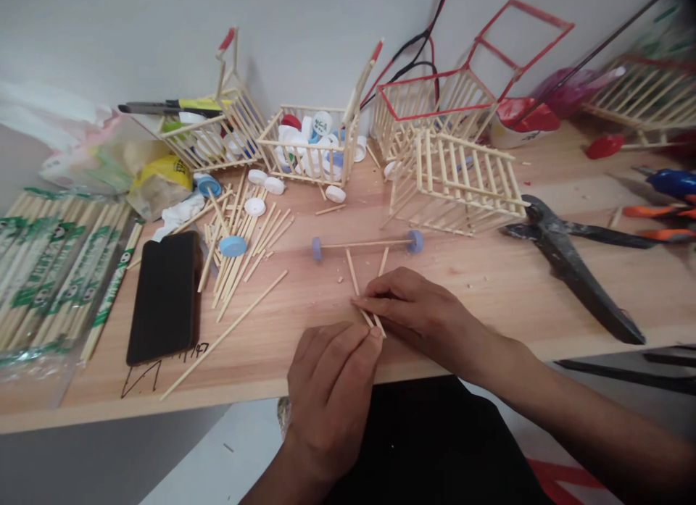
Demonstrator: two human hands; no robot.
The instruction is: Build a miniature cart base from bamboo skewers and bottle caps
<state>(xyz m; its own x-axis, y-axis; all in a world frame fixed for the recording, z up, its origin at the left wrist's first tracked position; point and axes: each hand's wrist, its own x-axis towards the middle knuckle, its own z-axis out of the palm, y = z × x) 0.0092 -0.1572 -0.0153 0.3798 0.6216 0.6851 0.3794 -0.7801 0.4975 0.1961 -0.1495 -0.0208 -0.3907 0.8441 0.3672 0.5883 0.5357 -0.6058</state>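
Observation:
Near the front edge of the table, my left hand [333, 389] pinches the lower end of a thin wooden stick [353, 273]. My right hand [427, 316] has its fingers closed on the sticks just above that spot. A second stick [383, 261] meets the first one there, and the two spread apart in a V away from me. Fingers partly hide the joint. Just beyond lies a wooden rod [364, 243] with a blue bottle cap [415, 241] at its right end and another blue cap [316, 248] at its left.
Stick-built carts [304, 161] stand along the wall, one filled with bottle caps. Another stick frame [462, 182] sits behind my right hand. Black pliers [576, 262] lie at right. Loose sticks [239, 251], a phone [164, 298] and wrapped chopsticks [48, 273] lie at left.

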